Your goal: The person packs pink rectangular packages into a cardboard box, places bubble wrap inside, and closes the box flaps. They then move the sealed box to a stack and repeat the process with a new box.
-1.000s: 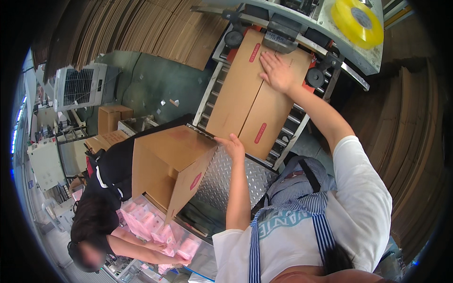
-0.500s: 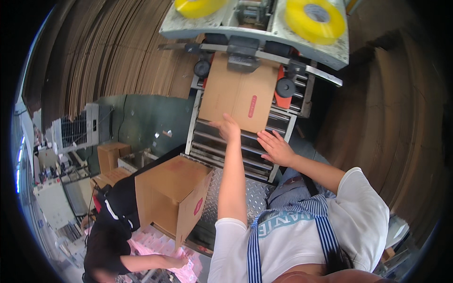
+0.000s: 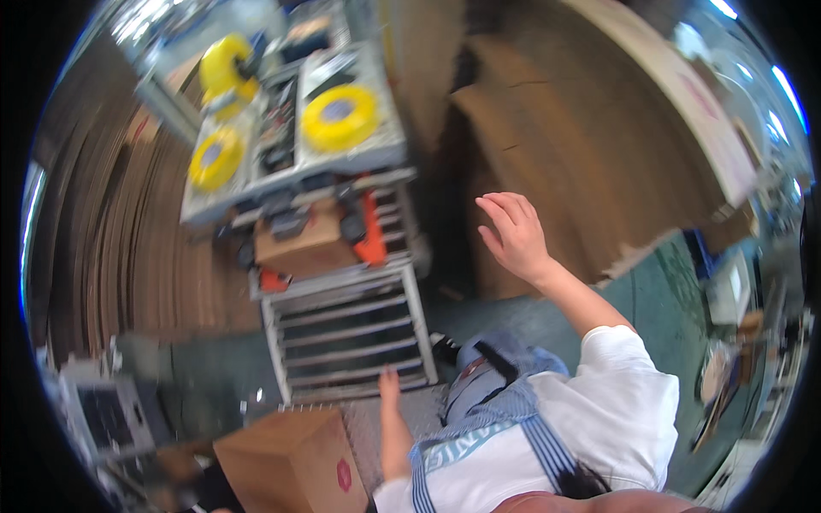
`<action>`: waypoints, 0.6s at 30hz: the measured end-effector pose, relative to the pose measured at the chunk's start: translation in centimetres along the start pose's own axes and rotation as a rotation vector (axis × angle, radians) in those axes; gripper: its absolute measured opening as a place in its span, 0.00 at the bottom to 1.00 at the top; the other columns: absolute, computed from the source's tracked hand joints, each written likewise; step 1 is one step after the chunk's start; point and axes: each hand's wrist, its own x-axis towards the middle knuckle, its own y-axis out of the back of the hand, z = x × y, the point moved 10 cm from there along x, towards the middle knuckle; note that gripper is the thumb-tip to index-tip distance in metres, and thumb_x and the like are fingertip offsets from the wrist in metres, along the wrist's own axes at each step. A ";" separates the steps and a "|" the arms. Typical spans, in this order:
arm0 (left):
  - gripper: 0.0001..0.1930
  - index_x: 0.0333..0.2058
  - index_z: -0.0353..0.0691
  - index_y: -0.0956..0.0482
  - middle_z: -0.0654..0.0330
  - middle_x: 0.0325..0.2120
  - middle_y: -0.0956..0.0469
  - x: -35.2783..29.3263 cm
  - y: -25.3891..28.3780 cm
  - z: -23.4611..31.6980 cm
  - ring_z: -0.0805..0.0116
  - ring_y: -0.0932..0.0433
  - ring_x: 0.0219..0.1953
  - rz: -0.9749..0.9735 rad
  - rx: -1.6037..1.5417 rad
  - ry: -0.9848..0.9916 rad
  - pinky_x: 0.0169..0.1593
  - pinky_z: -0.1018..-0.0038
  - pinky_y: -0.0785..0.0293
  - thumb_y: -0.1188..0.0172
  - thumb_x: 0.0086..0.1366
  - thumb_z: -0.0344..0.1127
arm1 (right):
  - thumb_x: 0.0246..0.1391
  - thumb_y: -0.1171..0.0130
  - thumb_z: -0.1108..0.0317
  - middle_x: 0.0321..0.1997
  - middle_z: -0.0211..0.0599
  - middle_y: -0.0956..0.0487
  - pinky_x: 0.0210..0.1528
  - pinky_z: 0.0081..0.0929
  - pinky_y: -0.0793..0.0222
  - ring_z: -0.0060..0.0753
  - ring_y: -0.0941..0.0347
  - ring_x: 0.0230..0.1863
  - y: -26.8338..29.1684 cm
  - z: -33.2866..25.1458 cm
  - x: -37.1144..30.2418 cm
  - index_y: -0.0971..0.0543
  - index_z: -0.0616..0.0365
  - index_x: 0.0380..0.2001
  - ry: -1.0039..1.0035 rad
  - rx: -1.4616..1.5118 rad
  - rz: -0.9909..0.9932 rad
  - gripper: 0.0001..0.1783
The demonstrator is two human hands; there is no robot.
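Note:
My right hand (image 3: 516, 234) is raised beside the stacked cardboard, to the right of the taping machine (image 3: 291, 184). It is empty, with fingers loosely curved and thumb apart. My left hand (image 3: 389, 383) hangs at the near end of the roller conveyor (image 3: 342, 335), seen edge-on and a little blurred. It holds nothing visible, and its fingers seem stretched out. A brown carton (image 3: 308, 248) lies partly inside the machine, between orange side guides, well beyond both hands. Another carton (image 3: 286, 462) with a red mark stands to the lower left, near my left forearm.
Yellow tape rolls (image 3: 340, 118) sit on top of the machine. Flat cardboard stacks (image 3: 154, 248) rise on the left, with more stacked cardboard (image 3: 590, 137) on the right. A metal plate (image 3: 363, 436) lies before the conveyor. A grey appliance (image 3: 107, 415) stands at the far left.
The carton has moved farther into the machine, and both hands have come away from it. My right hand has lifted toward the right-hand stacks. The view has swung to the right.

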 end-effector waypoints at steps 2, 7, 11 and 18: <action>0.23 0.55 0.36 0.31 0.46 0.47 0.26 -8.5 -0.8 -7.5 0.58 0.28 0.52 -0.024 -0.111 0.275 0.55 0.65 0.33 0.51 0.66 0.45 | 0.41 0.38 0.72 0.42 0.34 0.27 0.51 0.38 0.37 0.39 0.31 0.45 7.7 -2.2 1.2 0.24 0.55 0.42 0.091 -0.131 0.243 0.20; 0.23 0.55 0.38 0.33 0.49 0.48 0.26 -13.5 -3.8 -11.7 0.58 0.27 0.50 0.001 -0.426 0.402 0.53 0.65 0.33 0.50 0.66 0.44 | 0.43 0.36 0.64 0.46 0.31 0.27 0.54 0.39 0.42 0.38 0.34 0.50 27.5 1.3 -1.2 0.21 0.44 0.41 -0.130 -0.838 0.439 0.17; 0.23 0.56 0.40 0.34 0.52 0.49 0.26 -16.5 -3.1 -13.1 0.59 0.26 0.49 0.082 -0.577 0.385 0.51 0.64 0.33 0.50 0.66 0.44 | 0.44 0.35 0.60 0.55 0.32 0.28 0.61 0.43 0.45 0.42 0.36 0.58 33.4 8.0 -5.8 0.22 0.38 0.46 -0.140 -0.882 0.249 0.21; 0.23 0.57 0.44 0.36 0.56 0.51 0.27 -20.5 -0.9 -14.2 0.60 0.26 0.48 0.199 -0.739 0.246 0.48 0.64 0.32 0.49 0.65 0.44 | 0.44 0.36 0.71 0.41 0.33 0.23 0.47 0.32 0.31 0.40 0.28 0.47 37.6 14.5 -11.2 0.23 0.51 0.39 -0.205 -0.487 0.510 0.16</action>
